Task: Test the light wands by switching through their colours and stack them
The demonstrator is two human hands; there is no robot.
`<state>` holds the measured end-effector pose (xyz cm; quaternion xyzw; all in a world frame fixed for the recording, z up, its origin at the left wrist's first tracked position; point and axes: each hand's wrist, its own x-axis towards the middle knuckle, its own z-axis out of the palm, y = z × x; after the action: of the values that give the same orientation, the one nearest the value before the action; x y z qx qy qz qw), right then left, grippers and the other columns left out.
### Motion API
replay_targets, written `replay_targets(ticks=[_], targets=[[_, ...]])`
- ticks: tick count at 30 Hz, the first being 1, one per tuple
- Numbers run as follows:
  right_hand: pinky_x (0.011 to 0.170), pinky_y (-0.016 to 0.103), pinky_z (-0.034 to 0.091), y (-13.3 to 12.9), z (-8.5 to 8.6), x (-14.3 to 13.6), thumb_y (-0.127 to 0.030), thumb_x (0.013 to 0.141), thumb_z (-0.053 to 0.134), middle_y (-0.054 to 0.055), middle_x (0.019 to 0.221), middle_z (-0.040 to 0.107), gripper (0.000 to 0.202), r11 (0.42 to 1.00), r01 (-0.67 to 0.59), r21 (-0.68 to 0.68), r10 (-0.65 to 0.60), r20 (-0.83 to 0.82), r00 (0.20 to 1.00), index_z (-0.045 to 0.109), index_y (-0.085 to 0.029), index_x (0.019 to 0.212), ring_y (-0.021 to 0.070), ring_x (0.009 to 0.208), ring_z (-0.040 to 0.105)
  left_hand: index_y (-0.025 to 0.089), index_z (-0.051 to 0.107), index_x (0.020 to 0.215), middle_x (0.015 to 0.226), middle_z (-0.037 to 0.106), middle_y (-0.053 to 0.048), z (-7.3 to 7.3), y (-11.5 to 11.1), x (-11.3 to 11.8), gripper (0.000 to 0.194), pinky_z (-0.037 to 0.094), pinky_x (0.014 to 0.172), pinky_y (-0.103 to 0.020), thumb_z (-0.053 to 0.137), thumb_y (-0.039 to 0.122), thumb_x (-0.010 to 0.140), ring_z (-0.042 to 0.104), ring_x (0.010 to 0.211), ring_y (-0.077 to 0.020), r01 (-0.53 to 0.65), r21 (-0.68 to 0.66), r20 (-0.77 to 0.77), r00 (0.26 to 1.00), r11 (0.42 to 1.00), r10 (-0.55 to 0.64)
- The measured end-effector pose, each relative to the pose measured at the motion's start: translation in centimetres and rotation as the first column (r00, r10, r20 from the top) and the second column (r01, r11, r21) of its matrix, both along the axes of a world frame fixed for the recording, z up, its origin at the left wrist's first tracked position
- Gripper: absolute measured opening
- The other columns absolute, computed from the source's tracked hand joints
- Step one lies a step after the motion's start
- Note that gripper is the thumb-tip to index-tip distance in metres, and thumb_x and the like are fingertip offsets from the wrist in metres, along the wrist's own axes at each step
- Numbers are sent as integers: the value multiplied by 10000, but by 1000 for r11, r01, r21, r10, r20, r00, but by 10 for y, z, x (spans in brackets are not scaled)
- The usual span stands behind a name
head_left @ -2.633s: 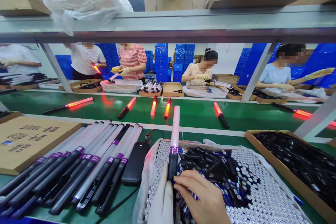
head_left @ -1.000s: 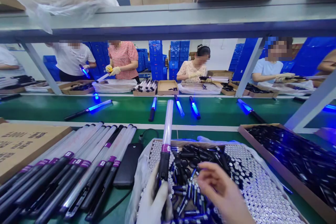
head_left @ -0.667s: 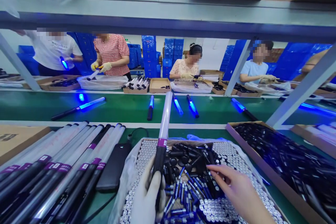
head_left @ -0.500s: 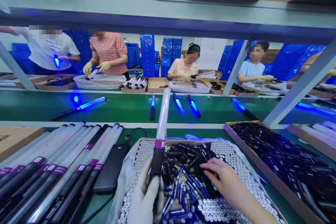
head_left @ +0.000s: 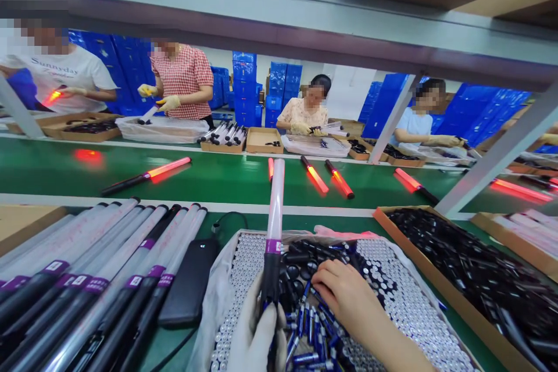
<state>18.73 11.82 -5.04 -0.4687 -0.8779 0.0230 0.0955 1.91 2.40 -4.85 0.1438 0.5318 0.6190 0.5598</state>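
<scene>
My left hand (head_left: 255,328), in a white glove, is closed round the black handle of a light stick (head_left: 274,215). The stick stands nearly upright, its clear tube unlit, with a purple label band. Bare and bent downward, my right hand (head_left: 349,290) dips into a plastic-lined box of batteries (head_left: 414,285). Its fingers are curled together above loose blue batteries (head_left: 310,322); whatever they pinch is hidden. Black end caps (head_left: 300,270) lie piled just left of those fingers. Silver-ended batteries stand packed in rows on both sides.
Several unlit light sticks (head_left: 100,267) lie at left beside a black power bank (head_left: 189,285) with a cable. A carton of black parts (head_left: 471,267) is at right. Red-glowing sticks (head_left: 340,179) lie on the green belt (head_left: 226,186). Co-workers sit or stand beyond; a shelf beam (head_left: 279,17) crosses overhead.
My right hand has moved left and its spread fingers have curled down over the batteries. My left hand keeps the stick, slightly more upright. The belt's sticks turned from blue to red and shifted right.
</scene>
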Motion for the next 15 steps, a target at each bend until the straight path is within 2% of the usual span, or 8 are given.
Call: replay_targets(ticks=[2, 5, 7, 9, 13, 15], targets=[[764, 352, 487, -2, -4, 0, -97, 846, 656, 7, 941, 666, 180, 1000, -1, -25, 1, 2, 1000, 669, -234, 962, 214, 903, 638, 360, 524, 1317, 1220, 629, -10, 0, -4, 0, 554, 511, 561, -95, 657, 371, 779, 684, 755, -66, -11, -11, 26, 1000, 1000, 11], [749, 363, 496, -2, -8, 1, -38, 733, 740, 31, 949, 681, 363, 999, 16, -51, -15, 21, 1000, 652, -203, 1044, 249, 894, 652, 353, 505, 1339, 1177, 649, -18, 0, -6, 1, 585, 495, 525, -88, 660, 378, 776, 690, 782, -78, -31, -12, 67, 997, 999, 32], [758, 372, 494, -3, -10, -2, -21, 738, 718, 45, 994, 675, 418, 999, -2, -42, 3, 16, 1000, 640, -211, 1101, 262, 924, 642, 330, 508, 1333, 1199, 642, -30, -1, -5, 1, 591, 485, 491, -97, 668, 392, 768, 692, 768, -91, -32, -6, 70, 997, 999, 32], [762, 380, 487, -3, -10, -9, 1, 770, 661, 61, 1038, 659, 430, 997, -78, -13, 78, -15, 997, 631, -216, 1140, 267, 949, 625, 310, 501, 1333, 1232, 629, -42, -2, -3, 1, 597, 475, 463, -106, 672, 399, 768, 691, 738, -97, -21, -2, 61, 998, 1000, 21], [757, 351, 487, 5, -9, -29, 1, 796, 641, 45, 967, 683, 273, 957, -288, -18, 286, -79, 955, 703, -212, 956, 228, 890, 633, 276, 421, 1385, 1247, 608, -76, -2, -2, -1, 582, 503, 491, -142, 609, 387, 845, 672, 726, -96, 20, 15, 37, 999, 1000, -21], [783, 335, 495, 12, -6, -33, -45, 791, 688, 17, 908, 705, 212, 940, -338, -45, 329, -134, 935, 724, -231, 887, 207, 875, 645, 224, 436, 1365, 1214, 610, -97, -2, -6, -3, 518, 544, 563, -194, 576, 362, 886, 659, 761, -104, 41, 47, 13, 999, 998, -41]])
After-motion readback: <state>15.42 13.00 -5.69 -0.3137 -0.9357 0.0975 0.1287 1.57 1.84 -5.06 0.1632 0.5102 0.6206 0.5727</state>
